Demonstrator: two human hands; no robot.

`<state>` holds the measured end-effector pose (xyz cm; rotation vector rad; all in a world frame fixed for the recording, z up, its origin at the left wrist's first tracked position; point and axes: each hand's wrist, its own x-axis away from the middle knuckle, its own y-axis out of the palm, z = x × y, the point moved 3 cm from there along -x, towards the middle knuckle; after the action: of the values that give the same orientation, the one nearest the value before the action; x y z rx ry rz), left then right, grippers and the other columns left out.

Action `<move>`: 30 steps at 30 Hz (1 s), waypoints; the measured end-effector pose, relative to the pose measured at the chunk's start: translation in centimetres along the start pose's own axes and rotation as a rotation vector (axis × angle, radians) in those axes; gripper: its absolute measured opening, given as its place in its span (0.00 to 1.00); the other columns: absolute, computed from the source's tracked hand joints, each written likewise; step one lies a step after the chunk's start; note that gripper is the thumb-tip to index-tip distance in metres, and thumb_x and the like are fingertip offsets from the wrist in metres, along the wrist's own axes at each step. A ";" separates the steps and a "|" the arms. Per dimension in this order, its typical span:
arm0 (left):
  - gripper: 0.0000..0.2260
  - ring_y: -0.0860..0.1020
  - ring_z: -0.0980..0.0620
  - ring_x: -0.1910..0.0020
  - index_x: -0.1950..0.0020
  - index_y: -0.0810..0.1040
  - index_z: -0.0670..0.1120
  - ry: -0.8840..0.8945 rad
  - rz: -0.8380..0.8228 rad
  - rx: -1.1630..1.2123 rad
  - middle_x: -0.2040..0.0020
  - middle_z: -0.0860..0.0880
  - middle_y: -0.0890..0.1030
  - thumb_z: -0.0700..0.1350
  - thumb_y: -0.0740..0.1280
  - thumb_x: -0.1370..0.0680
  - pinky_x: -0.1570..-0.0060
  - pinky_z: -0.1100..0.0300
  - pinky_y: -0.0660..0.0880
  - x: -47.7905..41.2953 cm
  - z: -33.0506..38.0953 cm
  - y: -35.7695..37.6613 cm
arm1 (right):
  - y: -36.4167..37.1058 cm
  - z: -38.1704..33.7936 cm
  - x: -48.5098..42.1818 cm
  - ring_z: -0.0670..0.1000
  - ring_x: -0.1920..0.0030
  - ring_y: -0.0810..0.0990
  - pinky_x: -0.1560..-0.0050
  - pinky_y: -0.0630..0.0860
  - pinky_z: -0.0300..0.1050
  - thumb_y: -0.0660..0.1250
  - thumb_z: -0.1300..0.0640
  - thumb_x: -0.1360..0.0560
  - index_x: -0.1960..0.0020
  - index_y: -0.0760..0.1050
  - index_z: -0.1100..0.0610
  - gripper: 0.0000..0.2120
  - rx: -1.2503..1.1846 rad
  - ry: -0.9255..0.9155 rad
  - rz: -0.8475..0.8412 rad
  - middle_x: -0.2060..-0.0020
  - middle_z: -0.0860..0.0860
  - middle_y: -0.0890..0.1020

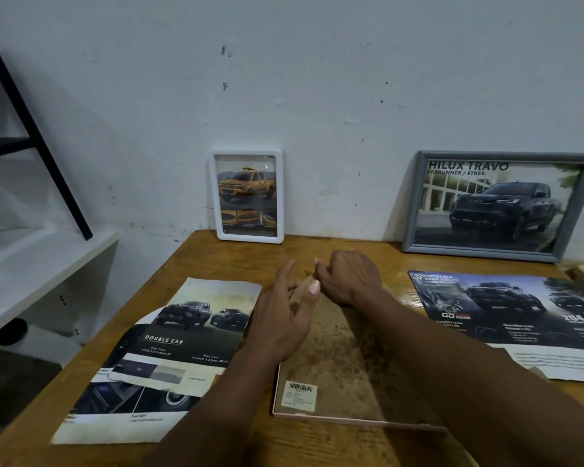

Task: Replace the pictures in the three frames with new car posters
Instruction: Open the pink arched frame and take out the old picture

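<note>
Head camera looks forward-down, close over the table (317,443).

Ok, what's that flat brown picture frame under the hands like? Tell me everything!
The picture frame lies face down on the wooden table, between two car posters. Its back is a stained brown board with a pale pink rim and a white barcode sticker near one corner. The left hand rests open on it; the right hand curls its fingers at the far end.

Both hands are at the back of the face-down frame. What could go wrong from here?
The left forearm crosses a corner of the loose Double Cab paper poster and could drag or crease it.
The small white-framed yellow truck picture only leans on the wall; shoving the face-down pink-rimmed frame might topple it.
</note>
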<state>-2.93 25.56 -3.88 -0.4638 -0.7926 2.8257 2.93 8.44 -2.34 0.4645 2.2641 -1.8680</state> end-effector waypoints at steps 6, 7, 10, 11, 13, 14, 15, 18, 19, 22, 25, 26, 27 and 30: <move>0.40 0.73 0.51 0.30 0.19 0.56 0.58 -0.032 -0.064 -0.044 0.28 0.54 0.75 0.78 0.48 0.26 0.31 0.42 0.70 -0.3 -0.2 0.0 | 0.1 0.7 -0.6 0.54 0.63 0.76 0.66 0.67 0.46 0.55 0.38 0.21 0.57 0.74 0.56 0.23 -0.110 0.018 -0.065 0.64 0.53 0.78; 0.40 0.73 0.51 0.29 0.20 0.55 0.59 -0.038 -0.068 -0.050 0.27 0.54 0.75 0.78 0.48 0.26 0.30 0.42 0.69 -0.3 -0.3 0.1 | 0.1 0.9 -0.7 0.54 0.62 0.76 0.65 0.67 0.47 0.55 0.38 0.21 0.58 0.74 0.56 0.23 -0.120 0.018 -0.068 0.64 0.53 0.78; 0.38 0.71 0.48 0.27 0.21 0.54 0.63 -0.058 -0.070 -0.055 0.25 0.52 0.73 0.79 0.47 0.26 0.30 0.40 0.68 -0.4 -0.6 0.2 | 0.0 1.0 -0.7 0.54 0.64 0.76 0.66 0.67 0.46 0.54 0.37 0.21 0.61 0.73 0.56 0.24 -0.142 0.021 -0.066 0.66 0.53 0.78; 0.38 0.71 0.48 0.27 0.21 0.54 0.63 -0.062 -0.070 -0.052 0.25 0.51 0.73 0.79 0.46 0.26 0.29 0.39 0.68 -0.5 -0.7 0.2 | 0.0 1.0 -0.7 0.54 0.64 0.76 0.66 0.67 0.46 0.54 0.37 0.21 0.62 0.73 0.55 0.25 -0.144 0.023 -0.063 0.66 0.53 0.77; 0.37 0.71 0.47 0.27 0.21 0.54 0.64 -0.068 -0.070 -0.056 0.26 0.50 0.73 0.78 0.45 0.26 0.29 0.40 0.68 -0.5 -0.9 0.2 | 0.1 0.9 -0.7 0.54 0.64 0.75 0.66 0.66 0.46 0.53 0.36 0.21 0.63 0.71 0.55 0.25 -0.146 0.026 -0.058 0.66 0.52 0.77; 0.36 0.72 0.47 0.28 0.20 0.53 0.64 -0.064 -0.068 -0.067 0.26 0.50 0.74 0.78 0.45 0.25 0.29 0.40 0.68 -0.5 -0.8 0.0 | 0.1 0.7 -0.8 0.55 0.64 0.75 0.66 0.65 0.46 0.52 0.36 0.22 0.64 0.70 0.54 0.25 -0.147 0.027 -0.049 0.66 0.52 0.77; 0.35 0.72 0.47 0.28 0.20 0.53 0.64 -0.049 -0.060 -0.085 0.27 0.50 0.75 0.77 0.45 0.24 0.30 0.41 0.68 -0.5 -0.8 -0.1 | 0.0 0.5 -0.8 0.55 0.64 0.75 0.66 0.65 0.47 0.52 0.36 0.21 0.66 0.69 0.54 0.25 -0.145 0.026 -0.039 0.67 0.53 0.77; 0.31 0.72 0.48 0.29 0.19 0.54 0.62 0.007 0.001 -0.148 0.26 0.51 0.74 0.71 0.47 0.21 0.33 0.51 0.66 -0.6 -0.6 -1.2 | -0.2 -1.0 -1.2 0.57 0.59 0.77 0.59 0.70 0.50 0.50 0.37 0.21 0.65 0.72 0.55 0.27 -0.046 0.008 0.007 0.63 0.55 0.80; 0.31 0.73 0.48 0.29 0.19 0.54 0.61 0.006 0.007 -0.151 0.26 0.51 0.74 0.70 0.48 0.21 0.33 0.51 0.66 -0.6 -0.7 -1.5 | -0.2 -1.6 -1.3 0.57 0.56 0.77 0.54 0.70 0.52 0.49 0.38 0.20 0.62 0.75 0.56 0.28 0.005 0.002 0.018 0.61 0.55 0.80; 0.36 0.73 0.48 0.29 0.19 0.51 0.60 -0.067 -0.006 -0.090 0.27 0.53 0.75 0.74 0.49 0.24 0.31 0.46 0.67 -0.5 -1.7 -1.8 | 0.5 -2.9 -1.5 0.57 0.51 0.77 0.50 0.69 0.53 0.50 0.39 0.20 0.55 0.78 0.57 0.27 0.066 -0.014 -0.012 0.55 0.57 0.81; 0.40 0.71 0.47 0.27 0.19 0.49 0.61 -0.116 -0.017 -0.078 0.26 0.52 0.74 0.78 0.47 0.27 0.29 0.40 0.68 -0.6 -2.5 -1.7 | 1.0 -3.0 -1.4 0.55 0.59 0.78 0.60 0.70 0.48 0.52 0.39 0.20 0.59 0.76 0.56 0.24 -0.028 0.023 -0.077 0.60 0.54 0.80; 0.41 0.70 0.46 0.26 0.19 0.49 0.61 -0.128 -0.024 -0.083 0.25 0.51 0.72 0.80 0.46 0.28 0.29 0.40 0.67 -0.7 -2.5 -1.7 | 1.0 -2.8 -1.5 0.55 0.61 0.77 0.62 0.70 0.47 0.52 0.39 0.21 0.61 0.74 0.55 0.24 -0.077 0.041 -0.096 0.63 0.53 0.79; 0.43 0.69 0.45 0.25 0.19 0.50 0.61 -0.141 -0.031 -0.092 0.24 0.50 0.71 0.81 0.44 0.30 0.28 0.40 0.66 -0.8 -2.5 -1.7 | 0.9 -2.7 -1.6 0.55 0.63 0.77 0.64 0.69 0.46 0.53 0.39 0.21 0.63 0.73 0.55 0.24 -0.123 0.058 -0.108 0.65 0.53 0.78; 0.44 0.66 0.42 0.24 0.18 0.51 0.59 -0.168 -0.044 -0.103 0.22 0.47 0.68 0.79 0.43 0.30 0.28 0.41 0.64 -0.7 -2.2 -1.8 | 0.4 -2.7 -2.0 0.54 0.66 0.76 0.66 0.68 0.46 0.54 0.40 0.21 0.66 0.72 0.55 0.24 -0.183 0.074 -0.117 0.68 0.52 0.76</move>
<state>-1.35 27.98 -4.54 -0.2213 -0.9710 2.8199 5.09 10.84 -1.52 0.3875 2.5324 -1.6983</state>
